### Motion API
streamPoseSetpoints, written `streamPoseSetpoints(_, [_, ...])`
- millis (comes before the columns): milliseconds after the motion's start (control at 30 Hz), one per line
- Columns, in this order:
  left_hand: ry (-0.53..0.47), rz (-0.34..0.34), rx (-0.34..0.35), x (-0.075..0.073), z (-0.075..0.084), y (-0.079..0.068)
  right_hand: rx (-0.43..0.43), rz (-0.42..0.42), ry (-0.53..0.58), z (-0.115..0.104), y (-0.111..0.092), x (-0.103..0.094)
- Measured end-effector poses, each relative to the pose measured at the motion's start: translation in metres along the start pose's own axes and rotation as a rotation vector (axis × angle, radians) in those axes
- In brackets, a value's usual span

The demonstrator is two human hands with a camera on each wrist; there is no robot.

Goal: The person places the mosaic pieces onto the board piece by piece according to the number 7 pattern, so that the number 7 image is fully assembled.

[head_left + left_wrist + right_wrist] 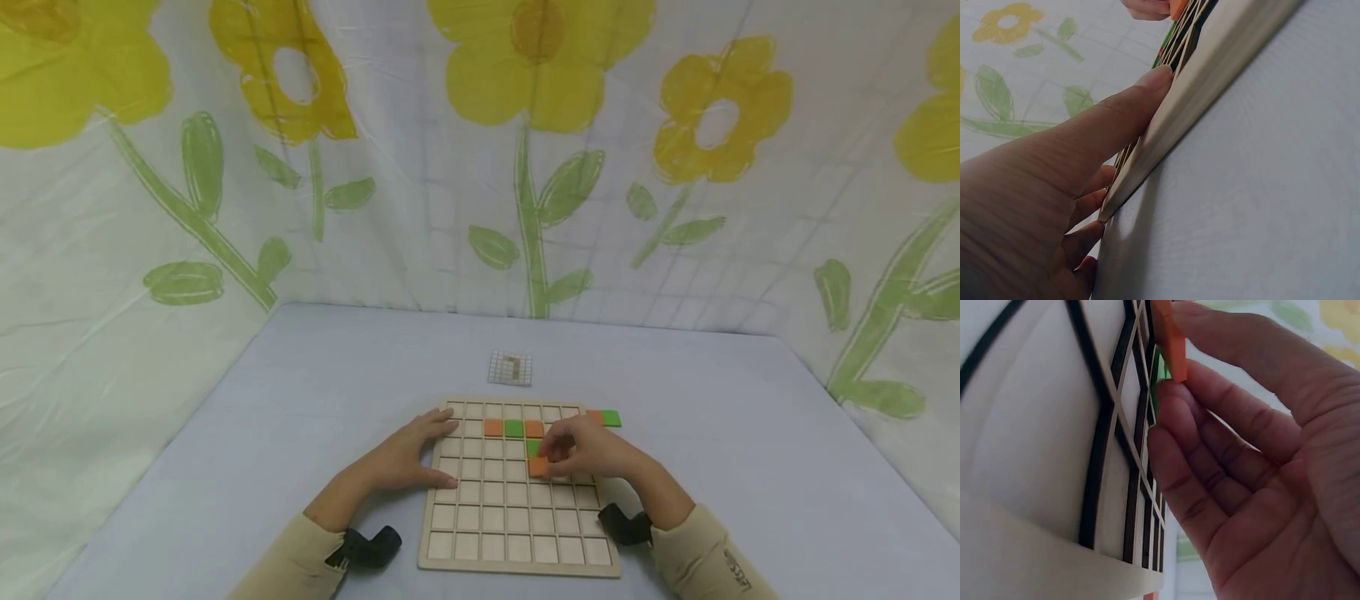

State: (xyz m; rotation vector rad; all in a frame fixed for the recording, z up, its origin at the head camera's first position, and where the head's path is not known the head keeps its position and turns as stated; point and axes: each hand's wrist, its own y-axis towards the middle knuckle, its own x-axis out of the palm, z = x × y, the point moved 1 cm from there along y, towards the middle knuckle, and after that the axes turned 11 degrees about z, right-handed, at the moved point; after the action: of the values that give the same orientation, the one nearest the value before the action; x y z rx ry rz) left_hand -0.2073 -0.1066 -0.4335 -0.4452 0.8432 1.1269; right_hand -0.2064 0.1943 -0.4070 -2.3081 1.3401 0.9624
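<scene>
A wooden grid board (480,493) lies on the table, divided into square cells. In its upper part an orange tile (493,427), a green tile (513,428) and another orange tile (534,428) sit in a row, with a second green tile (533,448) below the last one. My right hand (588,450) pinches an orange square tile (1175,350) between thumb and fingers, tilted close over the cell under that green tile. My left hand (408,454) rests on the board's left edge, its thumb (1129,103) and fingers spread.
Beyond the board lies a small card (511,367) printed with a grid pattern. At the board's upper right corner are a loose green tile (611,418) and an orange one (594,416). A flower-printed curtain (405,208) hangs behind the white table (300,367).
</scene>
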Motion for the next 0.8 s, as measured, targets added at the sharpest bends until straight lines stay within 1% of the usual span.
streamPoseSetpoints(100, [0.001,-0.002,0.001,0.0002,-0.0002,0.0,0.026,0.005,-0.013,-0.0001,-0.0002,0.0018])
streamPoseSetpoints(233, [0.001,0.0,0.008,-0.0002,-0.0003,0.0,0.022,0.008,-0.024,0.0001,-0.0002,0.003])
streamPoseSetpoints(333, [0.002,0.001,0.007,-0.0003,-0.0007,-0.0001,0.008,0.008,-0.031,0.0003,-0.0001,0.0032])
streamPoseSetpoints(800, [-0.011,-0.003,-0.002,-0.0002,0.0,-0.0002,-0.002,0.019,-0.044,-0.0003,0.0,0.0056])
